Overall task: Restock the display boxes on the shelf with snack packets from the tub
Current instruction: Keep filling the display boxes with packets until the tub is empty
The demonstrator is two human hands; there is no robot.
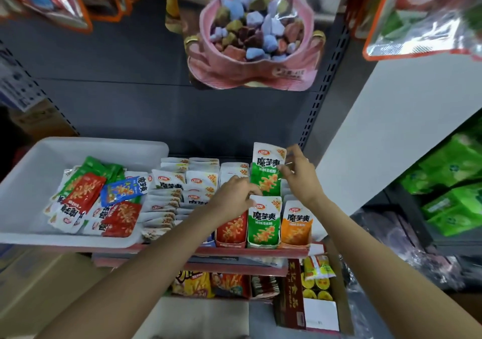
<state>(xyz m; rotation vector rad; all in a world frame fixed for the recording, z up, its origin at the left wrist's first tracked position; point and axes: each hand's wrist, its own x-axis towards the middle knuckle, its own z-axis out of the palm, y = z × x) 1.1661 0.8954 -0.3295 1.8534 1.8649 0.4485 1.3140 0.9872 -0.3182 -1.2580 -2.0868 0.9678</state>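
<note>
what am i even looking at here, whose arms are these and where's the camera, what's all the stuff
There is no machine here. One camera is worn on a person's head and looks forward and down, so the two bare arms reaching in from the bottom are that person's own.

They stand at a shop shelf. On its left sits a white tub holding loose red, green and blue snack packets. To its right are rows of display boxes with the same kind of packets standing upright.

The right hand pinches a green packet by its top corner, raised over the green row. The left hand rests on the packets beside it, at the green and red rows. Bags of other snacks hang above.
</note>
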